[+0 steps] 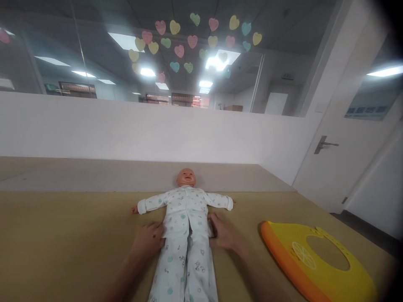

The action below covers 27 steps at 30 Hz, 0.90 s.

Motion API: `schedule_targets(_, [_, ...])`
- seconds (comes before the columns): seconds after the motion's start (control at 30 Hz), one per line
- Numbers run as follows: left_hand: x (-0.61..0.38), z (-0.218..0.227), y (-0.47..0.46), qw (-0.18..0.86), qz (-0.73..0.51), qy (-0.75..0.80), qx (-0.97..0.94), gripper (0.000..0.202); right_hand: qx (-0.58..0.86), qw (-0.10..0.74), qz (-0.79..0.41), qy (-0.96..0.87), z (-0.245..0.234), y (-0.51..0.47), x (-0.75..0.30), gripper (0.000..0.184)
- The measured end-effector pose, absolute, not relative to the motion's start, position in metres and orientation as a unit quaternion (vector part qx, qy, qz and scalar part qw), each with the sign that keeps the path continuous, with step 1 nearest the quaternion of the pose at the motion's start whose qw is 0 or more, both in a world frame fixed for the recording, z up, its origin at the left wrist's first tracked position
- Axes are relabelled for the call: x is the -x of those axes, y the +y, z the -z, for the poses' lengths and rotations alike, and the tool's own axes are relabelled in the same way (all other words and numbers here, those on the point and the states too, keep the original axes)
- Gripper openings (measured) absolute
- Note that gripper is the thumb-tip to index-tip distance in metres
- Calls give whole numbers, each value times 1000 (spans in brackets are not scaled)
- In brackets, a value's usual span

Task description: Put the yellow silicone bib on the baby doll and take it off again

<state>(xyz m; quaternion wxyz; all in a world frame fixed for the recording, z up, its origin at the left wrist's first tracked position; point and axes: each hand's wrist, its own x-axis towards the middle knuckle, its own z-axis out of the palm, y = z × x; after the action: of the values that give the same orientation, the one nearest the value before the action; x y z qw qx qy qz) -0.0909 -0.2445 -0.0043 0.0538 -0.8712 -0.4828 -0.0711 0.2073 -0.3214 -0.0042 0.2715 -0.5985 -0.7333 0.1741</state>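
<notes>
Nearest in, between the two forearms, run the loose white printed cloth trousers (170,262) of a smooth-headed plastic doll (181,224), lying face up, its lower legs cut off by the bottom of the view. Up to the hands now: the left hand (148,238) sits against one hip, fingers bent at the hem of the white printed front-opening shirt (176,204); whether they pinch the cloth, I can't tell. Opposite, the right hand (224,233) is curved partway open, thumb and forefinger parted at the other hem, and its hold is unclear too.

Out to the right of the right hand, with a strip of tan tabletop (78,251) between, lies a yellow bib (283,247) with an orange curved edge. Plenty of width left of the left hand! Just past the hands, both sleeves spread outward, and farther ahead the doll's head (186,178) rests on a pale grey strip (94,174). That strip runs back to a plain white wall (141,130); beyond the bib, the tabletop's right edge slants away.
</notes>
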Motion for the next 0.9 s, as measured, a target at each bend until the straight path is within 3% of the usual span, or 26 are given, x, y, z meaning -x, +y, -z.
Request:
schedule_targets(0.2, [97,2,-240,47,71,-491,867,23,640,262,-36,-722,19,-316,-197,20])
schedule_targets(0.5, [103,6,-234,75,142,-529,834,20,631,289,-8,-720,16,-316,-192,11])
schedule_targets(0.73, [105,8,-231,45,105,-463,879,21,620,198,-82,-755,13,-322,-198,10])
schedule_targets(0.9, [107,10,-230,15,103,-478,872,21,662,175,-70,-725,11,-329,-197,8])
